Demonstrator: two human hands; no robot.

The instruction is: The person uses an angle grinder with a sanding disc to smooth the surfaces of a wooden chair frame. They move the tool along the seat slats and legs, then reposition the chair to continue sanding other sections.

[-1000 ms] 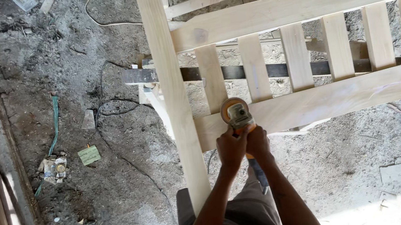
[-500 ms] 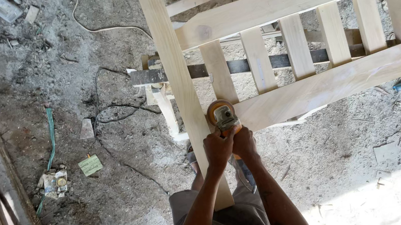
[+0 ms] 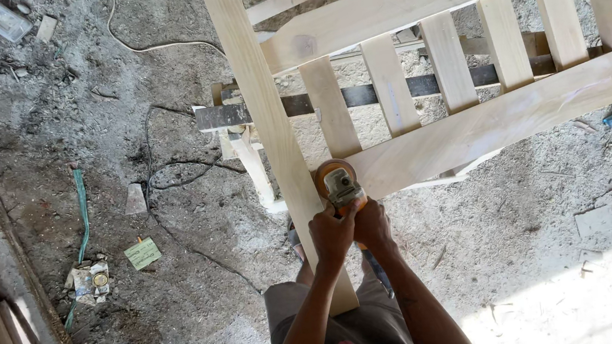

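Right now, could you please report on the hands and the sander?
Both hands, left hand and right hand, shut on sander. Disc at joint of wooden frame. Nothing in the way.

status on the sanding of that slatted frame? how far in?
Done: the pale wooden frame is assembled, slats fixed between both rails. In hand: left hand and right hand grip the angle grinder, its disc at the joint of the lower rail and the long post. How much surface is left to sand can't be told from here.

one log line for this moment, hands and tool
left hand: grips angle grinder | right hand: grips it too | disc: at wooden frame rail-post joint
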